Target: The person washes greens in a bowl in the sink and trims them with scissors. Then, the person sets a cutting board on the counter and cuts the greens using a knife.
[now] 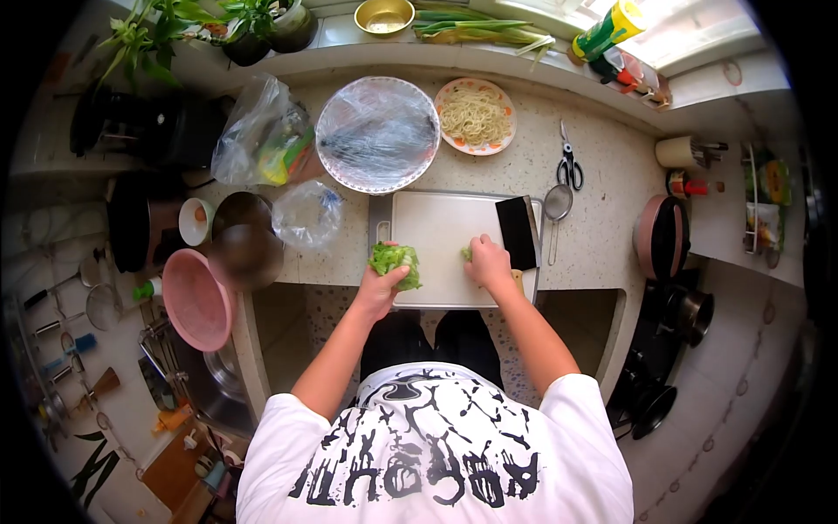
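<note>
My left hand (381, 290) is closed around a bunch of green lettuce (394, 260), held over the left part of the white cutting board (436, 218). Over the right part of the board, my right hand (491, 264) has its fingers curled together. A small pale green bit of lettuce (466, 253) shows at those fingertips. Just right of that hand lies a cleaver (517, 231) with a dark blade, on the board's right side. Its wooden handle points toward me, partly hidden by my right wrist.
Behind the board stand a plastic-wrapped plate (377, 131) and a plate of noodles (476, 118). Scissors (569, 162) and a small strainer (558, 203) lie to the right. Plastic bags (307, 214), a metal bowl (247, 244) and a pink basin (197, 299) sit left. A pan (661, 236) is far right.
</note>
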`<state>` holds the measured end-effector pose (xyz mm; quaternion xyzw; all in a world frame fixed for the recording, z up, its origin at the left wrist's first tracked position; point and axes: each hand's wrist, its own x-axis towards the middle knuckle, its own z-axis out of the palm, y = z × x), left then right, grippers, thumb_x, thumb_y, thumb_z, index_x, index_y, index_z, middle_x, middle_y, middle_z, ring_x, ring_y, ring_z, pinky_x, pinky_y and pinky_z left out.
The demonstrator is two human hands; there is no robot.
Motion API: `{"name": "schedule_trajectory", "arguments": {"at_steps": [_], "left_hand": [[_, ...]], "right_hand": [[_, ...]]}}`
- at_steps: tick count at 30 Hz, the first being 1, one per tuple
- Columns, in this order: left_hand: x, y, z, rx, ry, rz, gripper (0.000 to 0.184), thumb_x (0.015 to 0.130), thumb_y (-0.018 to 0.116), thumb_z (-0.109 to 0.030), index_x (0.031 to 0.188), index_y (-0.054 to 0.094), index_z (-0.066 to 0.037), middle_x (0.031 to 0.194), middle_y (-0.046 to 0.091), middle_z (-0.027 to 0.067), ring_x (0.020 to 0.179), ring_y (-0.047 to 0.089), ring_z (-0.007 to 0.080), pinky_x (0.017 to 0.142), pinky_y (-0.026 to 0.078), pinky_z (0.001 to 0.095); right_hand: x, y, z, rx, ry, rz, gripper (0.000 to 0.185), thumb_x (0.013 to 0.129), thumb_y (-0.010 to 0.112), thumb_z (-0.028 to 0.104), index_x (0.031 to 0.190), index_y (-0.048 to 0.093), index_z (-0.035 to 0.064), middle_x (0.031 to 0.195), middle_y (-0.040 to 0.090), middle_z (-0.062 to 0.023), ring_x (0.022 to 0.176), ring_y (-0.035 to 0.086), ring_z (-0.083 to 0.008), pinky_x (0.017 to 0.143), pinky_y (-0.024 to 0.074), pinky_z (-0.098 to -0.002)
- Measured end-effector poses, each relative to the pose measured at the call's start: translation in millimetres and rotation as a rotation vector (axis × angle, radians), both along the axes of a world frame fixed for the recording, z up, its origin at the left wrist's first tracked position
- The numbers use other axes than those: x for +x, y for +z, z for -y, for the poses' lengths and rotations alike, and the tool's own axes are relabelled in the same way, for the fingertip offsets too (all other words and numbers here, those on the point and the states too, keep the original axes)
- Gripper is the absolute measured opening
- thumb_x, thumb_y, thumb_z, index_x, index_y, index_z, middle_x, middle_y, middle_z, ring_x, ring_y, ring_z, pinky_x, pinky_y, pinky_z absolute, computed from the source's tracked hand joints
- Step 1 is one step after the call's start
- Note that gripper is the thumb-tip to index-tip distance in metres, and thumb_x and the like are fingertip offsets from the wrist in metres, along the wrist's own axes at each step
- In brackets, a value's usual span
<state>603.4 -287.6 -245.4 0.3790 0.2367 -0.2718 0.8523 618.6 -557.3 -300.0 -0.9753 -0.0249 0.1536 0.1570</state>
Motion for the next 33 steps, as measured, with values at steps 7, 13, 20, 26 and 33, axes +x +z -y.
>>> {"name": "schedule_trajectory", "arguments": {"at_steps": [7, 13, 20, 26, 33], "left_hand": [[-6, -2, -6, -0.002, 0.019, -0.001, 0.053, 0.088, 0.07, 0.0, 0.133, 0.048, -0.015, 0.116, 0.061, 0.0024, 0.106, 0.063, 0.0166, 0.088, 0.056, 0.0357], [-7, -1, -1, -0.011, 0.017, -0.021, 0.052, 0.087, 0.069, 0.0, 0.131, 0.047, -0.016, 0.117, 0.061, 0.0028, 0.105, 0.063, 0.0169, 0.086, 0.057, 0.034], [-7, -4, 4, -0.008, -0.017, -0.038, 0.055, 0.086, 0.07, 0.0, 0.133, 0.047, -0.017, 0.118, 0.06, 0.0032, 0.106, 0.063, 0.0178, 0.088, 0.057, 0.0349], [-4, 9, 8, -0.021, -0.029, 0.03, 0.058, 0.084, 0.07, 0.004, 0.133, 0.047, -0.016, 0.116, 0.06, 0.0024, 0.106, 0.062, 0.0156, 0.089, 0.055, 0.0335], [-5, 16, 7, 0.011, -0.045, 0.194, 0.062, 0.082, 0.068, 0.01, 0.133, 0.045, -0.016, 0.115, 0.059, 0.0019, 0.105, 0.06, 0.0136, 0.091, 0.052, 0.0315]], "right_hand": [[7, 20, 24, 0.325, -0.284, -0.041, 0.033, 0.069, 0.074, 0.018, 0.097, 0.063, 0.0027, 0.099, 0.066, -0.0211, 0.09, 0.066, -0.0377, 0.079, 0.0538, -0.0454], [-53, 36, 43, 0.394, -0.246, -0.145, 0.037, 0.073, 0.074, 0.014, 0.107, 0.06, 0.0032, 0.105, 0.066, -0.0234, 0.099, 0.065, -0.0381, 0.086, 0.0518, -0.0438], [-76, 15, 41, 0.323, -0.02, -0.099, 0.049, 0.075, 0.072, 0.01, 0.121, 0.054, 0.0075, 0.108, 0.063, -0.0173, 0.1, 0.063, -0.0398, 0.082, 0.0519, -0.0475], [-44, 8, 17, 0.159, -0.03, -0.065, 0.037, 0.074, 0.071, 0.01, 0.106, 0.055, 0.0076, 0.1, 0.059, -0.0158, 0.094, 0.063, -0.0394, 0.078, 0.0528, -0.0496], [-33, 3, 17, 0.184, -0.088, 0.033, 0.035, 0.073, 0.07, 0.01, 0.104, 0.056, 0.0058, 0.102, 0.058, -0.0166, 0.092, 0.063, -0.0397, 0.078, 0.0531, -0.0507]]}}
